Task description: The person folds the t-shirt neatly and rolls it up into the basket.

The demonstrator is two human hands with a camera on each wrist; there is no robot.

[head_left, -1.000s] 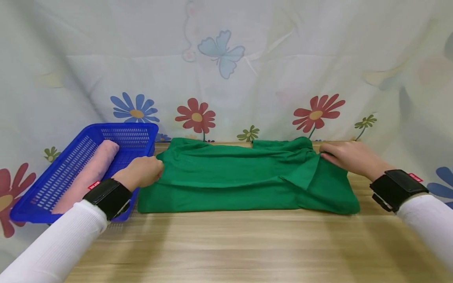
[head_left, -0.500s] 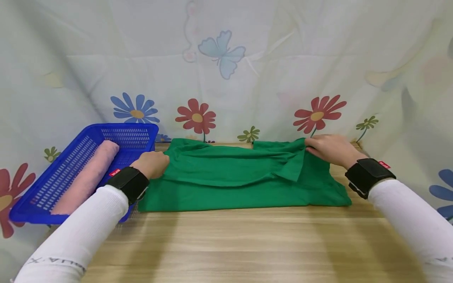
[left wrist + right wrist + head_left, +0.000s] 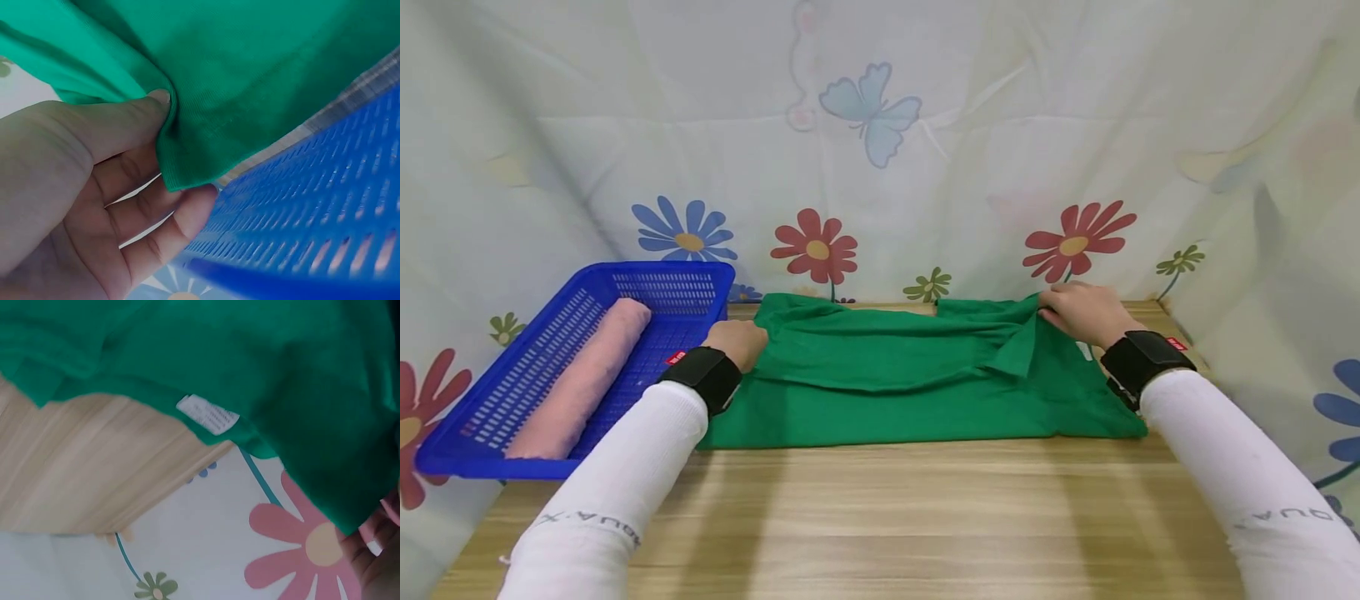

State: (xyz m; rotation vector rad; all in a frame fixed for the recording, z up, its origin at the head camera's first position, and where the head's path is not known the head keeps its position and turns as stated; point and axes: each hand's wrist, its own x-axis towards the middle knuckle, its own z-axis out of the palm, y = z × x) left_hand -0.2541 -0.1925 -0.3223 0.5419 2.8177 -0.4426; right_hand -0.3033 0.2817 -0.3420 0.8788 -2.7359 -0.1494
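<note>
A green shirt [image 3: 880,354] lies folded and rumpled across the table, its near edge running fairly straight. My left hand [image 3: 739,343] is at its left side. In the left wrist view the thumb and fingers of that left hand [image 3: 100,162] pinch a hemmed corner of the green cloth [image 3: 244,81]. At the far right side, my right hand [image 3: 1084,313] holds a gathered bit of the shirt. The right wrist view shows this right hand [image 3: 378,559] partly cut off, its fingers on a hanging corner. A white label [image 3: 208,414] shows on the cloth's edge.
To the left stands a blue plastic basket [image 3: 490,400] with slotted walls, close beside my left forearm. A pink rolled cloth [image 3: 583,379] lies in it. Behind the wooden table [image 3: 880,517] hangs a curtain [image 3: 985,150] printed with flowers and a butterfly.
My right hand has moved left with its grip on the shirt, drawing the right side inward. My left hand has shifted slightly right and away from me. The basket has stayed put.
</note>
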